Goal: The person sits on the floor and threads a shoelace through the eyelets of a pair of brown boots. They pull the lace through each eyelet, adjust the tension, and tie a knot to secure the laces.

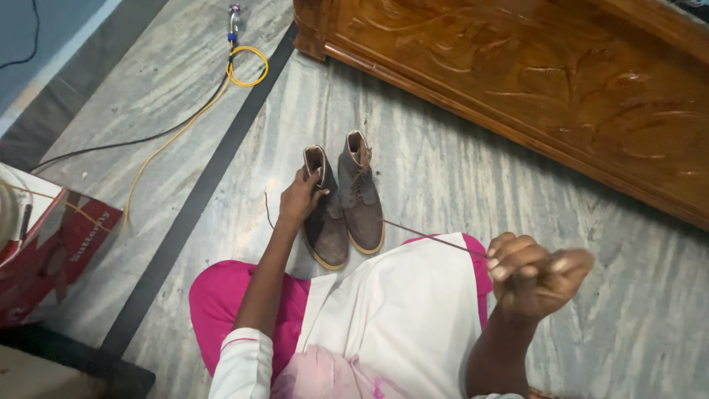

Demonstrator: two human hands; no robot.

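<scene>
Head view, looking down on the wearer. Left hand (299,198) and right hand (533,273) both bare: no gloves, rings, watch or bangles discernible. Forearms uncovered. Left sleeve (242,366) at about 7 o'clock in the frame: white fabric, ends near the elbow, thin pink line of trim just above the cuff edge. White cloth (402,310) over the lap, plain, with a straight hem running toward 1 o'clock. Bright pink garment (221,303) shows beneath it on the legs at 8 o'clock, with a narrow strip at 3 o'clock of the white panel. Lower centre, pale pink fabric with darker pink blotches, blurred.
</scene>
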